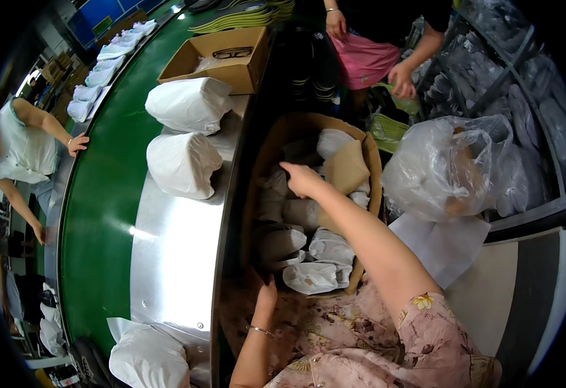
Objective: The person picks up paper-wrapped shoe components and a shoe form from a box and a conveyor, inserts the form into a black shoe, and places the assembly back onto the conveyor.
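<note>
Right arm point(376, 239) outstretched, fingers point(290, 169) over carton point(374, 171)

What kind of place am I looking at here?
Probably a factory workshop, perhaps for footwear: there is a long green belt-like surface, white-wrapped bundles on its metal border, and stacked sole-shaped pieces farther along.

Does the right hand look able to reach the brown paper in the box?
Probably yes: the right hand is at the open box, the brown paper lies close by, and nothing visible blocks it.
</note>
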### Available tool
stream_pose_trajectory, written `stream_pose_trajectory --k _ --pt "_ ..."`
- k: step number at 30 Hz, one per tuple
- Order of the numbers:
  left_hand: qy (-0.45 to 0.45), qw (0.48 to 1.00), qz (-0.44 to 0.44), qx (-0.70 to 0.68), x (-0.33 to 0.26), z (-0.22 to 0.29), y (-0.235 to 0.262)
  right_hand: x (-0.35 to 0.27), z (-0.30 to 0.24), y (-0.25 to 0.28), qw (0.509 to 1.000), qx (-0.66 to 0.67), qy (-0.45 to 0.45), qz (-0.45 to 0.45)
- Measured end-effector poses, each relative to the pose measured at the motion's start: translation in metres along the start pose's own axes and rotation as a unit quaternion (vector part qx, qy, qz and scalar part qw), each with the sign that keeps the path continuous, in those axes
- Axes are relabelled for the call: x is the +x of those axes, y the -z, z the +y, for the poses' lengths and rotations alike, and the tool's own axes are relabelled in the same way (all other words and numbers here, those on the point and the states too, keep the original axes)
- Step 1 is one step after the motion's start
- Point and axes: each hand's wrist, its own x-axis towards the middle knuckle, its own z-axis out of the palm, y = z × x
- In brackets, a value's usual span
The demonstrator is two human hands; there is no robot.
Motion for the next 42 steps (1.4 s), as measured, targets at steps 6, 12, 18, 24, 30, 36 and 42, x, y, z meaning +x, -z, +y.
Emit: stream_pose_trajectory --k 6,12,18,24,30,36,42 --pt "0.039 0.992 0.076 0.096 0.057 -0.004 0.002 -0.055 0.124 -0.039 0.985 0.025 0.076 0.15" --pt "-0.047 0.977 0.136 0.156 0.105 0.033 0.012 -0.131 0.213 -0.057 0.938 -0.037 -0.214 0.271" --pt "-0.001 0.997 0.043 0.062 0.138 0.044 0.013 -0.139 0.271 -0.13 0.947 0.096 -0.261 0.158" --pt "-0.002 0.968 -0.071 0.239 0.119 0.094 -0.025 -0.155 0.292 -0.135 0.936 0.05 -0.308 0.165" --pt "-0.089 0.974 -0.023 0.207 0.095 0.101 -0.042 -0.16 0.308 -0.133 0.94 0.029 -0.299 0.162" --pt "-0.102 0.968 -0.011 0.23 0.09 0.093 -0.041 -0.156 0.309 -0.132 0.94 0.023 -0.292 0.173" --pt "-0.102 0.969 -0.023 0.226 0.089 0.097 -0.041 -0.158 0.307 -0.13 0.937 0.011 -0.311 0.159"
